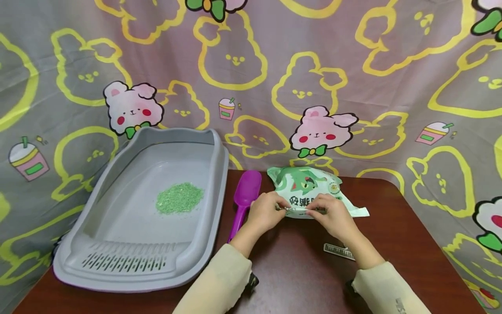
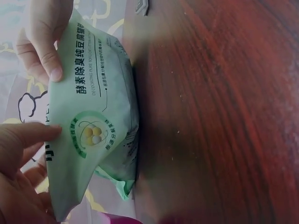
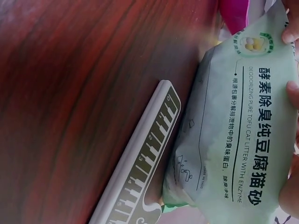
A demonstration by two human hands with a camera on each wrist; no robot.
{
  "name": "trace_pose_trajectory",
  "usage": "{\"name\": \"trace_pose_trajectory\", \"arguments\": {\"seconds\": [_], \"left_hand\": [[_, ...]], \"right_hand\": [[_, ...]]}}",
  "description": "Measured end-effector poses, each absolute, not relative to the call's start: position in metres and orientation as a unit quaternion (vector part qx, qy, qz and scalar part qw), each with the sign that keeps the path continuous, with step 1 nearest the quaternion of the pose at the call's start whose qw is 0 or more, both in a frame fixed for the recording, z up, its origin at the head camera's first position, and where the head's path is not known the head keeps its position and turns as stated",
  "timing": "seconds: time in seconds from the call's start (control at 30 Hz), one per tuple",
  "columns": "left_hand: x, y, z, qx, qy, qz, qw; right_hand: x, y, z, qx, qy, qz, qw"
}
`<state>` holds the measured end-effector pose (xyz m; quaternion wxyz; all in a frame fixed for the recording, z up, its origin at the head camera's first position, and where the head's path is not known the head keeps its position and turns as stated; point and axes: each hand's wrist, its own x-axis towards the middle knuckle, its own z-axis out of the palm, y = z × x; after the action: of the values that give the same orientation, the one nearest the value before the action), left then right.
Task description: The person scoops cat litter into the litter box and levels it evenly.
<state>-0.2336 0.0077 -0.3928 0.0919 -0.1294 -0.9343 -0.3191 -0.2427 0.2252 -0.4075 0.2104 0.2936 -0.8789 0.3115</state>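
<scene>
A pale green bag of cat litter (image 1: 300, 183), printed with a green cat and dark lettering, lies at the back of the table. My left hand (image 1: 266, 212) pinches the near edge of the bag between thumb and fingers. A short way to its right, my right hand (image 1: 333, 218) pinches the same edge. In the left wrist view the raised edge of the bag (image 2: 70, 177) stands up between the fingers, its printed panel facing the table's front. Part of the right hand falls outside the right wrist view.
A grey litter tray (image 1: 117, 279) with a patch of green pellets (image 1: 179, 198) stands at the left. Beside it lies a purple scoop (image 1: 249, 187). A flat ruler (image 3: 145, 154) with a piano-key pattern lies near the right hand. Patterned cloth (image 1: 251, 56) hangs behind.
</scene>
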Motion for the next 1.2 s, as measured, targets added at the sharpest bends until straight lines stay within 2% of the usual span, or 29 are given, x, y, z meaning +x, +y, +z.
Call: {"name": "trace_pose_trajectory", "arguments": {"seconds": [0.13, 0.4, 0.63, 0.87, 1.2], "left_hand": [[-0.234, 0.017, -0.394, -0.135, -0.941, -0.297, 0.087], [-0.237, 0.031, -0.396, -0.131, -0.949, -0.255, 0.132], [-0.240, 0.027, -0.393, -0.105, -0.947, -0.286, 0.100], [-0.243, 0.022, -0.390, -0.111, -0.940, -0.312, 0.081], [-0.246, 0.014, -0.393, -0.111, -0.925, -0.357, 0.072]], "right_hand": [[-0.243, 0.228, -0.409, 0.288, -0.876, 0.327, 0.207], [-0.244, 0.228, -0.410, 0.256, -0.877, 0.350, 0.209], [-0.240, 0.236, -0.408, 0.274, -0.868, 0.369, 0.187], [-0.238, 0.260, -0.413, 0.271, -0.861, 0.354, 0.244], [-0.235, 0.293, -0.417, 0.228, -0.869, 0.328, 0.293]]}}
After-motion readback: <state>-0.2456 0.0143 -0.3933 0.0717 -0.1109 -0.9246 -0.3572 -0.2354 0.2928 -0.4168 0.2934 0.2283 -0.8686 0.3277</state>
